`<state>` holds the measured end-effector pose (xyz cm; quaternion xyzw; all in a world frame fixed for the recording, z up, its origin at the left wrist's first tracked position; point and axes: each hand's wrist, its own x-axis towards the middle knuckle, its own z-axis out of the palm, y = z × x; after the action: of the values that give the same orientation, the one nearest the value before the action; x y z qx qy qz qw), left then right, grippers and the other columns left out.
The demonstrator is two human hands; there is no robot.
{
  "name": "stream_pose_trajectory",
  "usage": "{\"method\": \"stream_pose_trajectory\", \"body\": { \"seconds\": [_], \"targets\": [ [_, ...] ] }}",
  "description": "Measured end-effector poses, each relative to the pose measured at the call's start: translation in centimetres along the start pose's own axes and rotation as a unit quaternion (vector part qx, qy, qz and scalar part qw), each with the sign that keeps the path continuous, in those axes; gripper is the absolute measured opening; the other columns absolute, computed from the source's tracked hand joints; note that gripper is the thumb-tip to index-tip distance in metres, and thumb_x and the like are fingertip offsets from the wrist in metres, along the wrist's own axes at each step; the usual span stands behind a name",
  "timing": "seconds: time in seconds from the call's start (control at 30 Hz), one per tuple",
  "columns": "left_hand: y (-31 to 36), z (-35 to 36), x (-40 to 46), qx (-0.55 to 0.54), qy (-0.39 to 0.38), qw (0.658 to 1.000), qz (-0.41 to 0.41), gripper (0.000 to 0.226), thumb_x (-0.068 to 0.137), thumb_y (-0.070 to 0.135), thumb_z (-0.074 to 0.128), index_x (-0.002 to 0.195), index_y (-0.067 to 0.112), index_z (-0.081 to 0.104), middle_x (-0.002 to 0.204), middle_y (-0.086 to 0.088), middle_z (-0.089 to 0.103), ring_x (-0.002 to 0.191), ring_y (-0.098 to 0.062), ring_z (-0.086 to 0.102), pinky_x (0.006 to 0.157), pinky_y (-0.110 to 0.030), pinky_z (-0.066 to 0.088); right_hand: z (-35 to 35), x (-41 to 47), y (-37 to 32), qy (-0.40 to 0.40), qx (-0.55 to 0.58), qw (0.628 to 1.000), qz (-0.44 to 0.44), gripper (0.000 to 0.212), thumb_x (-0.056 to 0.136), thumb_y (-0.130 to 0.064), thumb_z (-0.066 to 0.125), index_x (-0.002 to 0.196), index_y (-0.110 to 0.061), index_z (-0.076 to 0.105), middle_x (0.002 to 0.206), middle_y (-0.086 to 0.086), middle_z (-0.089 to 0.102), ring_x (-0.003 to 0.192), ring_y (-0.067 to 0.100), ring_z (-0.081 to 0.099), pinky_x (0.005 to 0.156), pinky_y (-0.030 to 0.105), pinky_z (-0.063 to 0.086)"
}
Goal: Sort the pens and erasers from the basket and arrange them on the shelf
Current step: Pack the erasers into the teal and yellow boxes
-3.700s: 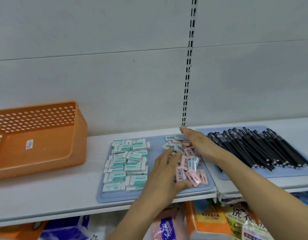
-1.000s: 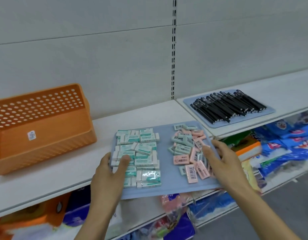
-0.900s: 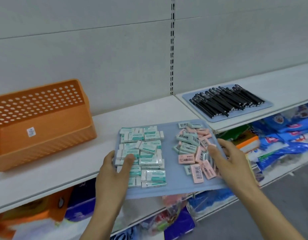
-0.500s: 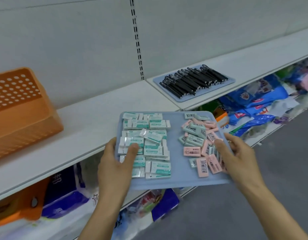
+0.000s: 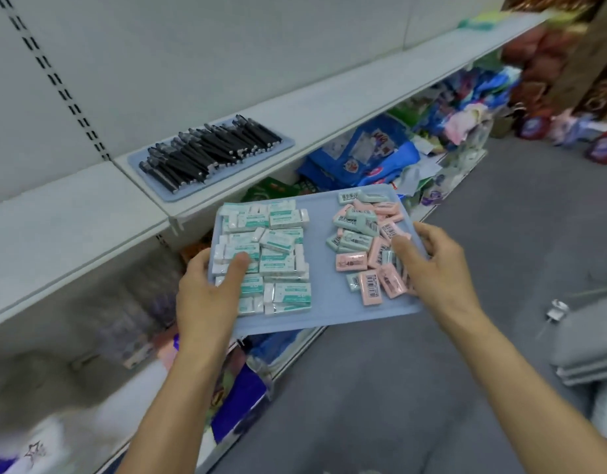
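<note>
Both hands are on the tray (image 5: 329, 313) now, and it hangs in the air at the centre of the frame, clear of the shelf (image 5: 73, 227), out over the grey floor (image 5: 483, 217). The left hand (image 5: 206, 295) grips the tray's left edge, thumb curled over the top and pressing on the white erasers (image 5: 264, 258), fingers wrapped under the rim. The right hand (image 5: 435, 265) grips the right edge the same way, thumb lying across the pink erasers (image 5: 370, 251), fingers curled round the far side.

On the tray, the white-and-green erasers sit in a fairly tidy block on the left half. The pink and pale green ones lie in a loose heap on the right half, barcodes up on several. A bare blue strip runs between the two groups.

Upper left of the frame, the pens (image 5: 206, 152) lie side by side on a second tray (image 5: 179, 196), and that one rests flat on the shelf, against the white back wall. Below the shelf, packaged goods (image 5: 363, 155) crowd the lower level. The view is a little blurred at the edges.
</note>
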<state>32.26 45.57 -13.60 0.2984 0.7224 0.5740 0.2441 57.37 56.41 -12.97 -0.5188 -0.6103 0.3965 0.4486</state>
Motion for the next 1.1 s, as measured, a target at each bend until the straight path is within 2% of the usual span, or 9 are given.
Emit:
{"method": "stream_pose_trajectory", "body": {
  "seconds": [0.13, 0.23, 0.37, 0.47, 0.53, 0.67, 0.9, 1.0, 1.1],
  "targets": [
    [1.0, 5.8, 0.1, -0.002, -0.026, 1.0, -0.001, 0.047, 0.074, 0.057, 0.07, 0.115, 0.035, 0.061, 0.101, 0.01, 0.072, 0.086, -0.015, 0.072, 0.08, -0.047, 0.058, -4.7, 2.0, 2.3, 0.035, -0.001, 0.999, 0.014, 0.009, 0.089, -0.039, 0.063, 0.09, -0.045, 0.056, 0.084, -0.017, 0.07, 0.074, 0.002, 0.069, 0.068, 0.035, 0.058],
    [1.9, 10.2, 0.3, -0.012, -0.054, 0.998, 0.008, 0.04, 0.076, 0.051, 0.071, 0.109, 0.031, 0.064, 0.099, 0.008, 0.073, 0.086, -0.015, 0.072, 0.079, -0.044, 0.058, -8.2, 3.5, 4.0, 0.054, -0.007, 0.998, 0.022, 0.009, 0.09, -0.041, 0.061, 0.095, -0.044, 0.055, 0.087, -0.026, 0.069, 0.073, 0.002, 0.069, 0.066, 0.033, 0.058],
    [2.7, 15.7, 1.2, -0.02, -0.089, 0.996, 0.008, 0.025, 0.08, 0.042, 0.073, 0.101, 0.032, 0.065, 0.089, 0.01, 0.074, 0.077, -0.011, 0.073, 0.061, -0.026, 0.057, -11.7, 5.7, 5.9, 0.094, -0.025, 0.995, 0.034, 0.008, 0.088, -0.043, 0.062, 0.091, -0.044, 0.055, 0.086, -0.031, 0.067, 0.072, 0.0, 0.069, 0.064, 0.031, 0.057],
    [3.2, 19.3, 2.3, -0.009, -0.116, 0.993, 0.001, 0.029, 0.081, 0.045, 0.072, 0.106, 0.035, 0.063, 0.091, 0.009, 0.073, 0.076, -0.01, 0.073, 0.068, -0.036, 0.058, -13.6, 7.8, 7.6, 0.119, -0.027, 0.991, 0.048, 0.017, 0.085, -0.047, 0.062, 0.101, -0.04, 0.058, 0.088, -0.022, 0.07, 0.075, -0.001, 0.068, 0.067, 0.032, 0.056],
    [3.5, 21.5, 3.4, -0.019, -0.133, 0.991, -0.002, 0.019, 0.082, 0.041, 0.072, 0.099, 0.037, 0.063, 0.088, 0.009, 0.074, 0.073, -0.01, 0.073, 0.062, -0.034, 0.057, -14.3, 9.4, 8.6, 0.129, -0.026, 0.989, 0.06, 0.034, 0.084, -0.05, 0.063, 0.114, -0.034, 0.058, 0.094, -0.016, 0.07, 0.079, 0.001, 0.069, 0.072, 0.035, 0.057],
    [4.3, 25.6, 6.5, -0.01, -0.152, 0.988, 0.006, 0.02, 0.083, 0.041, 0.071, 0.099, 0.036, 0.061, 0.089, 0.008, 0.074, 0.074, -0.012, 0.073, 0.062, -0.036, 0.059, -15.2, 13.5, 9.9, 0.14, -0.013, 0.988, 0.06, 0.013, 0.087, -0.046, 0.064, 0.097, -0.044, 0.056, 0.089, -0.028, 0.068, 0.073, 0.001, 0.07, 0.064, 0.033, 0.055],
    [7.2, 33.8, 14.1, 0.013, -0.19, 0.981, 0.031, 0.037, 0.075, 0.05, 0.071, 0.109, 0.036, 0.06, 0.1, 0.007, 0.072, 0.085, -0.016, 0.072, 0.078, -0.048, 0.058, -16.3, 22.2, 11.3, 0.201, 0.005, 0.976, 0.08, 0.025, 0.088, -0.04, 0.066, 0.11, -0.033, 0.057, 0.083, -0.029, 0.068, 0.07, 0.0, 0.069, 0.059, 0.027, 0.051],
    [8.4, 37.7, 17.0, 0.013, -0.207, 0.978, 0.037, 0.038, 0.07, 0.055, 0.069, 0.103, 0.041, 0.059, 0.098, 0.01, 0.071, 0.085, -0.015, 0.072, 0.079, -0.048, 0.058, -17.1, 26.0, 12.0, 0.219, 0.005, 0.972, 0.088, 0.015, 0.089, -0.038, 0.065, 0.102, -0.035, 0.057, 0.082, -0.027, 0.069, 0.068, 0.002, 0.069, 0.059, 0.03, 0.052],
    [9.4, 41.8, 19.2, 0.016, -0.228, 0.972, 0.046, 0.034, 0.068, 0.057, 0.068, 0.098, 0.042, 0.06, 0.096, 0.011, 0.072, 0.084, -0.014, 0.072, 0.078, -0.048, 0.058, -18.4, 29.3, 12.8, 0.235, 0.012, 0.967, 0.096, 0.021, 0.09, -0.034, 0.064, 0.109, -0.03, 0.058, 0.08, -0.02, 0.071, 0.066, 0.007, 0.07, 0.058, 0.033, 0.056]
  ]
}}
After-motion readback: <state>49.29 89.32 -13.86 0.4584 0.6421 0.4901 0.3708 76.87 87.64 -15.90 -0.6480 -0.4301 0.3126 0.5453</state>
